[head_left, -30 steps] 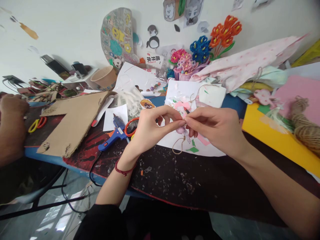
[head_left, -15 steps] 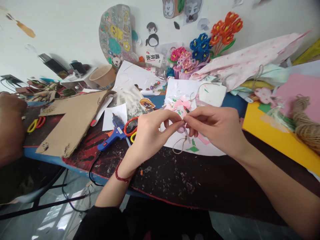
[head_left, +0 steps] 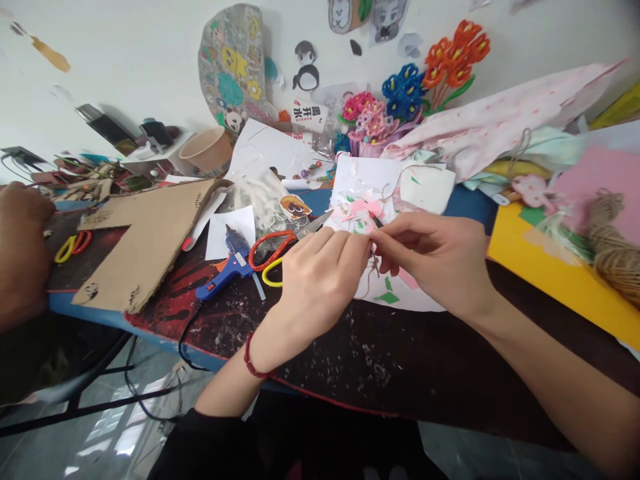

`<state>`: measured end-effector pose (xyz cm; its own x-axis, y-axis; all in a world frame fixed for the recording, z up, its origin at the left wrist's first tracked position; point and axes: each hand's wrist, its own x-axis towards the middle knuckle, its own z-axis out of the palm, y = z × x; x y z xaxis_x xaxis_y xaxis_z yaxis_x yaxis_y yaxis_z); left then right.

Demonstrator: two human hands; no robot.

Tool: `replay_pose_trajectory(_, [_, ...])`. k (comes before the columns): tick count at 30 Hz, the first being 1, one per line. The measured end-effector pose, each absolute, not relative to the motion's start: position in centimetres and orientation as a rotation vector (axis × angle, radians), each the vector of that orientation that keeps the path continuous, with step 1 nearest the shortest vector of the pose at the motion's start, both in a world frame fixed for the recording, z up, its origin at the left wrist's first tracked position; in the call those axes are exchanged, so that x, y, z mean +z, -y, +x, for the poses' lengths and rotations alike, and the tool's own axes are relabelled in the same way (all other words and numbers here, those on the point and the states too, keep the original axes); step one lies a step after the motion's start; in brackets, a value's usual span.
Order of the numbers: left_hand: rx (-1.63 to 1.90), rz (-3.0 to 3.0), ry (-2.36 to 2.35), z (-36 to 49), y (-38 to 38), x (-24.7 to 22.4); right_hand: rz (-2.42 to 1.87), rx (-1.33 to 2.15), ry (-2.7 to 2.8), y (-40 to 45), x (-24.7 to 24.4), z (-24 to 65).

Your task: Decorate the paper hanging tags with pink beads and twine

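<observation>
My left hand [head_left: 323, 277] is closed, its back turned up and its fingers curled against the right fingertips. What it grips is hidden. My right hand [head_left: 433, 257] pinches with thumb and forefinger at the same spot; a small dark tip [head_left: 376, 220] shows just above these fingers. Beneath the hands hangs a bit of thin brown twine [head_left: 369, 287], mostly covered. They are over a white paper sheet [head_left: 423, 301] strewn with pink scraps [head_left: 364, 208] and green scraps [head_left: 387, 297]. Scissors [head_left: 273, 252] with red and yellow handles lie beside my left hand.
A blue glue gun [head_left: 233, 270] with a cord lies left, near cut cardboard [head_left: 145, 233]. Another person's arm [head_left: 23, 253] rests at far left. Yellow paper [head_left: 550, 273] and a twine roll [head_left: 617, 250] lie right. Craft flowers [head_left: 370, 117] stand behind.
My left hand has rolled over, so its back now faces up and its fingers are curled in. The lilac piece seen under the hands is now mostly hidden. My right hand has barely moved.
</observation>
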<state>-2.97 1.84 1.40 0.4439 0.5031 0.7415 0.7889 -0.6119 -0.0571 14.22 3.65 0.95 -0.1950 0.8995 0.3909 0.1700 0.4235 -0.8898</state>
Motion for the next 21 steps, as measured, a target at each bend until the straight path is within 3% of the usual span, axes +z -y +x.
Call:
replay_pose_trajectory(10, [-1.027, -2.275, 0.907, -3.7, -2.2, 1.6, -0.824, 0.623, 1.790, -3.6, 1.5, 14.9])
replay_pose_trajectory(21, [-1.324, -2.380, 0.866, -4.4, -2.5, 2.3, -0.700, 0.362, 1.947, -4.4, 1.6, 15.3])
